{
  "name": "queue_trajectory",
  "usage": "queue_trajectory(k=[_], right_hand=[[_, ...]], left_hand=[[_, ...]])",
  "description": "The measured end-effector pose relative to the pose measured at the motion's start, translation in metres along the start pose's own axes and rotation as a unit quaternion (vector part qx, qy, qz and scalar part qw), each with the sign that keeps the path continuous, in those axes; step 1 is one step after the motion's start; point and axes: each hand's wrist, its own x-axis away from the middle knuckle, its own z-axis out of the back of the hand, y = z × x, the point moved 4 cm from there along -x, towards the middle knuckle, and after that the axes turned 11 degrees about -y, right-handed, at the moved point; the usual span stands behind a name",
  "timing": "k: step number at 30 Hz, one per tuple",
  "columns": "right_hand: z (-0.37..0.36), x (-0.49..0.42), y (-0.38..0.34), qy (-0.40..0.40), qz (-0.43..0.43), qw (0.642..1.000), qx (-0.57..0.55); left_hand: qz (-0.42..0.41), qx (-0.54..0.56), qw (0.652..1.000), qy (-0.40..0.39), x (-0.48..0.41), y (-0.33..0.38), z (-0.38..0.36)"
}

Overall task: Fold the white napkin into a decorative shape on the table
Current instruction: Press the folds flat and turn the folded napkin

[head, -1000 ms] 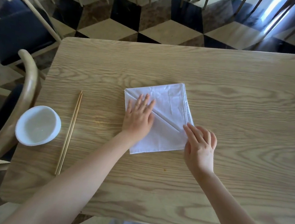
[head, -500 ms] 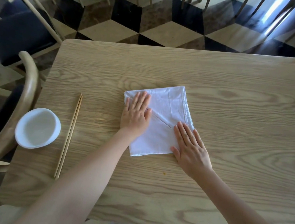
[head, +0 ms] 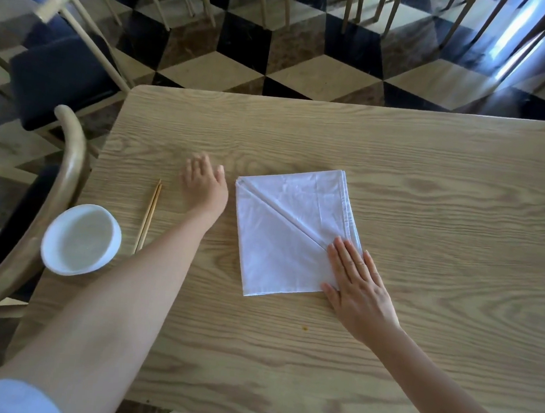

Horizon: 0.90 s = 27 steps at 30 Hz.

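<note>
Right hand (head: 357, 286) lies flat, fingers spread, pinning the napkin (head: 290, 232) corner, gripping nothing. Left hand (head: 205, 184) rests open, empty, beside it. Risk: unpinned diagonal fold may spring open.

worktop (head: 430, 173) was pale wood with a strong wavy grain, matt finish. napkin (head: 281, 239) looked like thin white cloth, slightly crinkled with a stitched hem. chopsticks (head: 148, 216) were plain light wood, bowl (head: 81, 240) smooth glossy white, maybe ceramic or plastic. floor (head: 307, 75) was polished stone tile, pretty shiny
</note>
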Motion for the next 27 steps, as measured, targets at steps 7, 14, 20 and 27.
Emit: queue_trajectory(k=[7,14,20,27], right_hand=[[0.001,-0.001,0.000,-0.012,0.000,1.000,0.001],[0.000,-0.001,0.001,-0.018,0.003,1.000,0.002],[0.000,-0.001,0.000,-0.011,0.003,1.000,-0.012],[0.000,-0.001,0.000,-0.016,0.003,1.000,-0.015]], left_hand=[[0.022,0.203,0.978,-0.033,0.025,0.018,0.000],[0.078,0.280,0.948,-0.133,0.013,0.040,-0.001],[0.093,0.331,0.926,-0.155,0.009,0.033,0.002],[0.081,0.278,0.947,-0.142,-0.003,0.037,0.013]])
